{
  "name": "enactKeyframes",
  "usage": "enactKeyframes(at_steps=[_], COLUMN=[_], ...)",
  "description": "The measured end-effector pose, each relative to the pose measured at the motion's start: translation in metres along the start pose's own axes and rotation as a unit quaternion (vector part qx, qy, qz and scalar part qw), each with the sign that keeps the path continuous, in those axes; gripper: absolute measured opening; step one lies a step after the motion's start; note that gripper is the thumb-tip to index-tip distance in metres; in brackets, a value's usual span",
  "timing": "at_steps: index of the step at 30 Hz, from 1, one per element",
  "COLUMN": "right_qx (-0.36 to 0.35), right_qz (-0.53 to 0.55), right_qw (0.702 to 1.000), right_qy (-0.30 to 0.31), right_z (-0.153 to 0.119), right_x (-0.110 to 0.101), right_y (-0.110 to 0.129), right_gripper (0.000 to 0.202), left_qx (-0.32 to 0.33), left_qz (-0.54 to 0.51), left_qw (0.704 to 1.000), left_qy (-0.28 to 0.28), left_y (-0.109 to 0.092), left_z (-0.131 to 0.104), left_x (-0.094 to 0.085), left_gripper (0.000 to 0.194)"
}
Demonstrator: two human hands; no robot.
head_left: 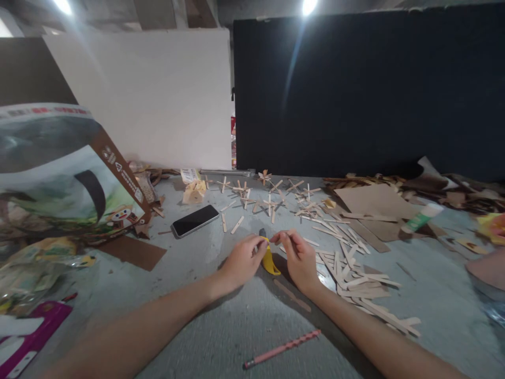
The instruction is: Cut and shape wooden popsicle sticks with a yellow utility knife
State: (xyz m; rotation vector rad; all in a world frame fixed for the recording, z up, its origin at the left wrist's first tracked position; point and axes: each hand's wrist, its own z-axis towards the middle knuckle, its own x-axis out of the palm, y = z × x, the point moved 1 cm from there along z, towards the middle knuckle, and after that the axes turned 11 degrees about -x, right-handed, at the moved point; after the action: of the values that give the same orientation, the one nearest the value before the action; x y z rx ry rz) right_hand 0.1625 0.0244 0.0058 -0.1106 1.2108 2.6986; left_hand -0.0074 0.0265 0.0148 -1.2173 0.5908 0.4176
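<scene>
My left hand [243,261] is closed in a pinch on a small curved yellow object [270,263] with a dark grey tip. Its exact kind is hard to tell, as the fingers cover part of it. Just to the right, my right hand [299,258] is closed, with thumb and fingertips together near the top of the yellow object. Something thin and brownish seems to show at those fingertips, too small to name. Below the hands, a flat brown stick-shaped piece [292,295] lies on the grey tabletop [205,326].
Loose wooden craft sticks [366,287] pile up at right. Crossed sticks [270,202] stand farther back. A phone [195,220] lies left, a pink pencil [282,349] in front. Cardboard [373,202] and a glue stick [422,218] lie right; a printed bag [71,179] stands left.
</scene>
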Motion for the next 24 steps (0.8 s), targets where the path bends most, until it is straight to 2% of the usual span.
enactKeyframes(at_steps=[2,4,6,8,11,16,20,24], right_qx=[0.017,0.036,0.05,0.053,0.05,0.063,0.076,0.088], right_qz=[-0.006,-0.01,-0.014,-0.017,-0.002,0.087,0.123,0.2], right_qw=[1.0,0.999,0.999,0.998,0.999,0.994,0.989,0.975], right_qy=[-0.019,-0.013,-0.004,-0.002,0.001,0.03,0.04,0.051], right_z=[0.001,0.002,0.002,0.0,-0.004,-0.01,-0.007,0.0], right_x=[0.0,0.001,0.002,0.003,0.004,0.008,0.013,0.016], right_y=[-0.002,-0.006,-0.01,-0.014,-0.016,-0.017,-0.021,-0.018], right_gripper=[0.043,0.046,0.049,0.05,0.047,0.038,0.04,0.044], left_qx=[-0.052,-0.091,-0.121,-0.155,-0.169,-0.163,-0.161,-0.129], left_qz=[0.114,0.242,0.337,0.385,0.397,0.38,0.331,0.278], left_qw=[0.991,0.962,0.928,0.905,0.899,0.907,0.927,0.948], left_qy=[-0.052,-0.089,-0.101,-0.09,-0.076,-0.079,-0.077,-0.086], left_y=[0.005,0.011,0.018,0.026,0.036,0.044,0.041,0.035], left_z=[0.007,0.015,0.022,0.027,0.03,0.029,0.026,0.024], left_x=[-0.009,-0.02,-0.03,-0.035,-0.036,-0.031,-0.03,-0.027], left_gripper=[0.021,0.021,0.02,0.021,0.025,0.021,0.02,0.02])
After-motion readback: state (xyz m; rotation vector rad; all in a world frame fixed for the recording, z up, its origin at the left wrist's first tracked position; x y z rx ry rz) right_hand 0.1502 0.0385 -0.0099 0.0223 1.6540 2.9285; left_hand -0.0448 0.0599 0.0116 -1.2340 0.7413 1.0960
